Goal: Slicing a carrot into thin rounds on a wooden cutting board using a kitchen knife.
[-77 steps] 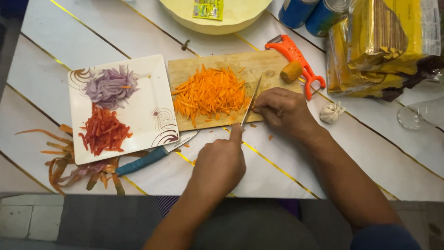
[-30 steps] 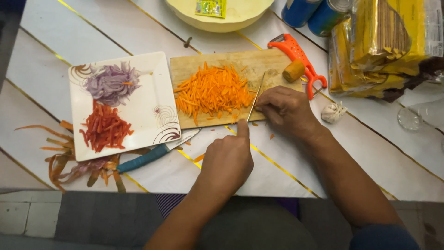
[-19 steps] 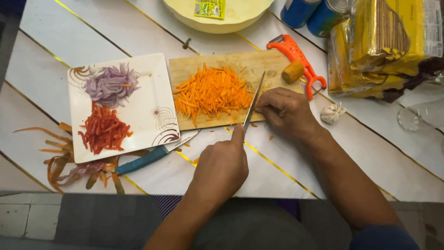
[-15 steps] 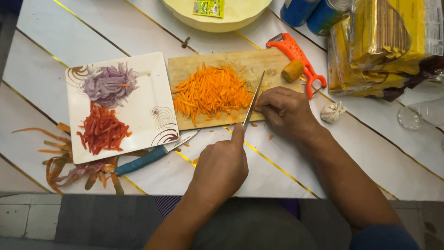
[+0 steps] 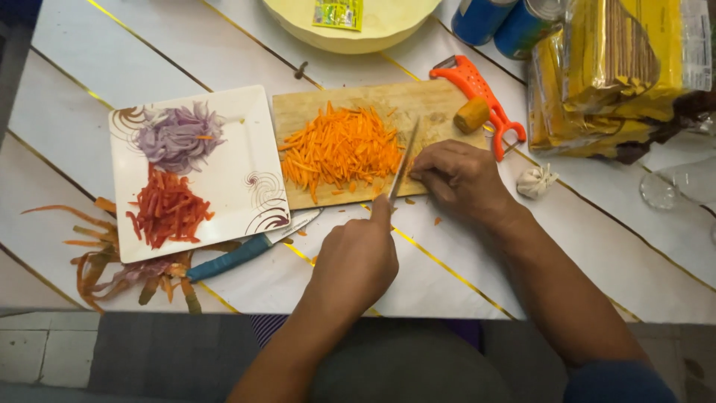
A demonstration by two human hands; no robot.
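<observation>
Knife (image 5: 403,162) gripped in closed left hand (image 5: 356,261), blade on cutting board (image 5: 418,101) at table's far middle; right hand (image 5: 460,177), fingers pressed together, pins carrot beside shredded carrot pile (image 5: 339,147).

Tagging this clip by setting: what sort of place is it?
Probably a home kitchen or dining table used for food prep: a wooden cutting board piled with shredded carrot, a plate of sliced onion and red strips, and a knife in hand.

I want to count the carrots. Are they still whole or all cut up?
Cut up. The carrots lie as thin orange strips heaped on the board; no whole one shows.
</observation>
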